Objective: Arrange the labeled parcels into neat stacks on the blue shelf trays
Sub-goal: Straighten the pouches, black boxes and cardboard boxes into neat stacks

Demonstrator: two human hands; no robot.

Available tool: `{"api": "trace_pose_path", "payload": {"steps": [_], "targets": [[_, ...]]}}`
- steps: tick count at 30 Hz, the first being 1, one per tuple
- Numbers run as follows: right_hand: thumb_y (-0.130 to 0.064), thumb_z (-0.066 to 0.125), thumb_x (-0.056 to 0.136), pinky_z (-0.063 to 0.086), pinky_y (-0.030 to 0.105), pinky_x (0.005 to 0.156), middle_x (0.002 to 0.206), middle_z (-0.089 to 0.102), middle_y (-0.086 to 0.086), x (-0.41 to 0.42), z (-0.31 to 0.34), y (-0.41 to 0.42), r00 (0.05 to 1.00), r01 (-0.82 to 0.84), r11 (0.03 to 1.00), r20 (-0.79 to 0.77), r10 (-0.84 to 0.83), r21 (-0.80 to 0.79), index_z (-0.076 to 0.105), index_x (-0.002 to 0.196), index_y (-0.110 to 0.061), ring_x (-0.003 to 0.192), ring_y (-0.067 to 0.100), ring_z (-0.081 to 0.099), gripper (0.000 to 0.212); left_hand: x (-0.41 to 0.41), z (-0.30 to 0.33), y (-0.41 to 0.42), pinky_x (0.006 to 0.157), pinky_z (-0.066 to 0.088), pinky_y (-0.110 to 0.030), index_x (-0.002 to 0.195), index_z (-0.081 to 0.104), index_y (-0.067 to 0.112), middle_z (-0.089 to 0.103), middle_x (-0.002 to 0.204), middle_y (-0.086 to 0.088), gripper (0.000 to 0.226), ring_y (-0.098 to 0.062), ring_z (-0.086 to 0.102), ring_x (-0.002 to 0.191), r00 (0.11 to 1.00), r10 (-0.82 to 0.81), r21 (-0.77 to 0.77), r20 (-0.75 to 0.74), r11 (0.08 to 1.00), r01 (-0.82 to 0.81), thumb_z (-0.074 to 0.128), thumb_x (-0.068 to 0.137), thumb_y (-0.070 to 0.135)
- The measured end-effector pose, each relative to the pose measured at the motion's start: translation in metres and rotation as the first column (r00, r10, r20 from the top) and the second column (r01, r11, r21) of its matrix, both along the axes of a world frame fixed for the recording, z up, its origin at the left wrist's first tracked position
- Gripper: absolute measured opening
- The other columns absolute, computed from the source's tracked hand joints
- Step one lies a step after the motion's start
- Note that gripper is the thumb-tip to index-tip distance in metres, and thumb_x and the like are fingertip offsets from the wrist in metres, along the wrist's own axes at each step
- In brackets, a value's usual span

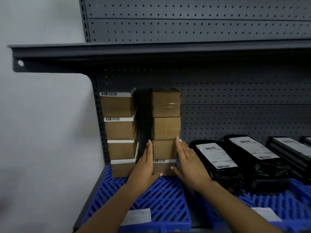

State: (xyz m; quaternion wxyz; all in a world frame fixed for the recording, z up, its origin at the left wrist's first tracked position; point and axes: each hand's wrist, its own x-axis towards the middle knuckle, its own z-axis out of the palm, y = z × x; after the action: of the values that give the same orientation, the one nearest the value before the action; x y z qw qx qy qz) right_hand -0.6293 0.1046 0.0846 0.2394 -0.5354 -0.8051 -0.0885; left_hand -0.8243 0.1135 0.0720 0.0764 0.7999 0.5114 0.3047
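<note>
Two stacks of brown cardboard parcels stand on a blue slatted tray (161,197). The left stack (119,132) has white barcode labels on its box tops. The right stack (165,128) stands beside it with a dark gap between them. My left hand (144,167) lies flat with straight fingers against the left side of the right stack's lower boxes. My right hand (188,162) presses flat against that stack's right side, thumb across the front of the bottom box. Both hands sandwich the stack.
Black poly-bag parcels (223,162) with white shipping labels lie in rows to the right on another blue tray (286,204). A grey shelf (151,51) overhangs above, with a pegboard back. A white wall is at the left. Paper labels (136,216) sit on the trays' front.
</note>
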Motion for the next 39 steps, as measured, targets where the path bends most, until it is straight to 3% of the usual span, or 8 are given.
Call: {"api": "trace_pose_path", "payload": {"steps": [4, 8, 20, 27, 34, 39], "targets": [[-0.040, 0.053, 0.092, 0.017, 0.032, 0.117, 0.158, 0.013, 0.008, 0.002, -0.010, 0.002, 0.998, -0.028, 0.998, -0.060, 0.024, -0.058, -0.037, 0.137, -0.019, 0.143, 0.019, 0.016, 0.103, 0.008, -0.008, -0.002, 0.094, 0.048, -0.032, 0.127, -0.047, 0.040, 0.021, 0.156, 0.001, 0.124, -0.018, 0.052, 0.118, 0.998, 0.003, -0.076, 0.068, 0.997, 0.003, 0.069, 0.084, 0.038], [-0.042, 0.052, 0.092, 0.029, 0.026, 0.106, 0.145, 0.038, 0.014, 0.003, -0.022, 0.001, 0.996, -0.088, 0.980, -0.048, 0.081, -0.177, -0.041, 0.134, -0.018, 0.129, 0.023, 0.038, 0.105, 0.016, -0.017, -0.002, 0.089, 0.051, -0.033, 0.126, -0.047, 0.044, 0.040, 0.146, -0.005, 0.125, -0.018, 0.056, 0.112, 0.991, 0.022, -0.088, 0.133, 0.996, -0.010, 0.071, 0.083, 0.034], [-0.035, 0.056, 0.090, 0.029, 0.032, 0.113, 0.153, 0.025, 0.012, 0.006, -0.036, -0.001, 0.983, -0.158, 0.971, -0.120, 0.138, -0.179, -0.043, 0.132, -0.024, 0.137, 0.022, 0.030, 0.108, 0.018, -0.025, -0.008, 0.099, 0.045, -0.034, 0.135, -0.039, 0.041, 0.033, 0.150, -0.002, 0.121, -0.015, 0.045, 0.125, 0.985, 0.028, -0.074, 0.170, 0.997, -0.016, 0.071, 0.082, 0.033], [-0.036, 0.053, 0.091, 0.026, 0.032, 0.115, 0.155, 0.023, 0.008, 0.012, -0.029, -0.010, 0.992, -0.099, 0.988, -0.087, 0.089, -0.117, -0.030, 0.143, -0.023, 0.142, 0.020, 0.021, 0.099, 0.015, -0.016, -0.011, 0.101, 0.044, -0.036, 0.132, -0.040, 0.045, 0.034, 0.151, 0.002, 0.120, -0.014, 0.044, 0.127, 0.980, 0.018, -0.055, 0.199, 0.998, -0.007, 0.069, 0.084, 0.033], [-0.037, 0.050, 0.092, 0.020, 0.033, 0.117, 0.160, 0.002, 0.001, 0.012, -0.019, -0.011, 0.995, -0.095, 0.989, -0.002, 0.095, -0.111, -0.023, 0.146, -0.022, 0.146, 0.018, 0.005, 0.091, 0.013, -0.008, -0.010, 0.098, 0.046, -0.036, 0.130, -0.042, 0.044, 0.036, 0.149, 0.000, 0.117, -0.015, 0.048, 0.123, 0.984, 0.018, -0.064, 0.175, 0.998, -0.007, 0.066, 0.086, 0.033], [-0.039, 0.050, 0.092, 0.016, 0.034, 0.118, 0.160, 0.000, 0.003, 0.011, -0.015, -0.013, 0.999, -0.050, 0.993, 0.004, 0.050, -0.111, -0.019, 0.148, -0.025, 0.146, 0.018, 0.002, 0.090, 0.012, -0.002, -0.011, 0.106, 0.038, -0.032, 0.127, -0.045, 0.042, 0.023, 0.155, 0.000, 0.120, -0.015, 0.037, 0.133, 0.990, 0.024, -0.070, 0.137, 0.997, -0.015, 0.066, 0.085, 0.034]]}}
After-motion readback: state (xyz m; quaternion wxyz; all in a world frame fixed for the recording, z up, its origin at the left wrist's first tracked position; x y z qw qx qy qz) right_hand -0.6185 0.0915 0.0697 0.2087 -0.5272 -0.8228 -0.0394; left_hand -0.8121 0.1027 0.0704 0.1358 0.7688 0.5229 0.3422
